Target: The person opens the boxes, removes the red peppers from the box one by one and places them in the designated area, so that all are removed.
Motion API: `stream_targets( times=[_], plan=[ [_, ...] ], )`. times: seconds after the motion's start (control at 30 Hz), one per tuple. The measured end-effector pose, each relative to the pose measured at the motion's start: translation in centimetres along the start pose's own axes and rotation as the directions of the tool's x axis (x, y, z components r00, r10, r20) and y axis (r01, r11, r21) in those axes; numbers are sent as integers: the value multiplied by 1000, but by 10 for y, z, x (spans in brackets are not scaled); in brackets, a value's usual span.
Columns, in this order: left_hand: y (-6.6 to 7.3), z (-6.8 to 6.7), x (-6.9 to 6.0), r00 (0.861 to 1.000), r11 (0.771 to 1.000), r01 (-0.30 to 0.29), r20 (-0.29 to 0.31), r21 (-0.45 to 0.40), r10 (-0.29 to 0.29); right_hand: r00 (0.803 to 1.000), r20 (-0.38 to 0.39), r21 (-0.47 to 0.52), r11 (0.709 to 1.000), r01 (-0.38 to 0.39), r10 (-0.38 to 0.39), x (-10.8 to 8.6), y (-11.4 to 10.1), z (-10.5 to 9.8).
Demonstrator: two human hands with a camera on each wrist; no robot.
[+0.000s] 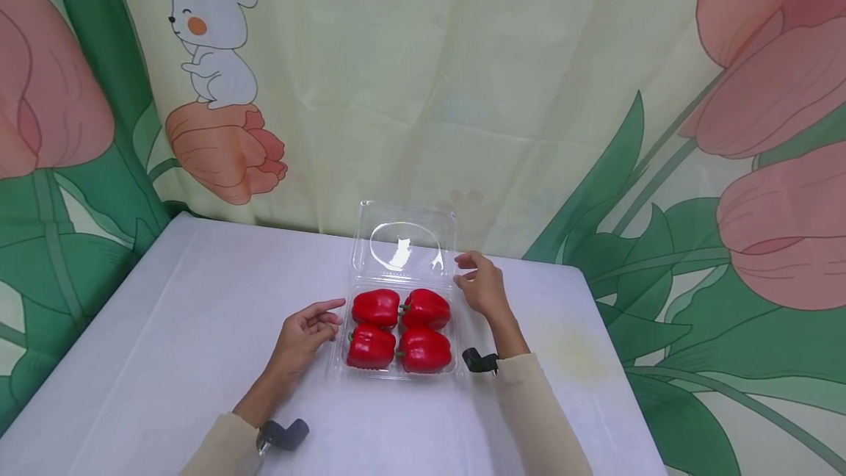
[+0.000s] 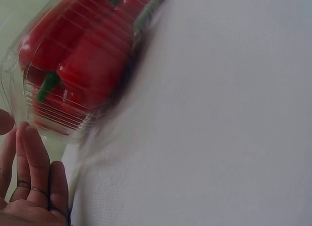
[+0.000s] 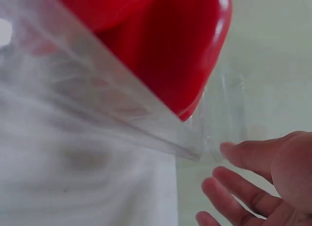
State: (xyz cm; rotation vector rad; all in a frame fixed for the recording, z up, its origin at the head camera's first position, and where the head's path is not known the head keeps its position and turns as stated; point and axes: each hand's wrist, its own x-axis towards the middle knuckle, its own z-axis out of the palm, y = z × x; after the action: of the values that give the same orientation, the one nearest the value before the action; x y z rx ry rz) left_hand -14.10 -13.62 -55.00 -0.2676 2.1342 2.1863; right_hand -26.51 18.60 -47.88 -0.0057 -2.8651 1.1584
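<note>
Several red bell peppers (image 1: 426, 350) lie in two rows in a clear plastic clamshell box (image 1: 403, 375). The box's see-through lid (image 1: 405, 241) stands raised at the far side. My left hand (image 1: 301, 336) is at the box's left side, fingers loosely extended. In the left wrist view its fingertips (image 2: 31, 133) come close to the box's rim; I cannot tell if they touch. My right hand (image 1: 485, 286) is beside the lid's lower right corner, thumb and fingers spread apart. The right wrist view shows nothing between them, with a pepper (image 3: 170, 50) behind the clear plastic wall.
A white cloth covers the table (image 1: 165, 358). Behind the table hangs a curtain (image 1: 396, 79) printed with tulips and a rabbit. Small black devices (image 1: 284, 435) are strapped at both wrists.
</note>
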Motion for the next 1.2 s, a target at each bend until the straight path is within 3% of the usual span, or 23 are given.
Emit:
stream_targets(
  times=[0.3,0.7,0.93,1.2],
  plan=[
    [0,0,-1,1000,1000,0,-10,11,1,997,-44,22,997,70,-69,-15,-9,-6],
    [-1,0,-2,1000,1000,0,-10,10,0,984,25,88,980,176,-179,-41,-18,-6],
    [0,0,-2,1000,1000,-13,-3,13,13,982,110,81,986,144,-153,-52,-22,0],
    [-1,1,-2,1000,1000,-20,1,10,20,980,150,26,991,129,-131,-60,-21,9]
  ],
)
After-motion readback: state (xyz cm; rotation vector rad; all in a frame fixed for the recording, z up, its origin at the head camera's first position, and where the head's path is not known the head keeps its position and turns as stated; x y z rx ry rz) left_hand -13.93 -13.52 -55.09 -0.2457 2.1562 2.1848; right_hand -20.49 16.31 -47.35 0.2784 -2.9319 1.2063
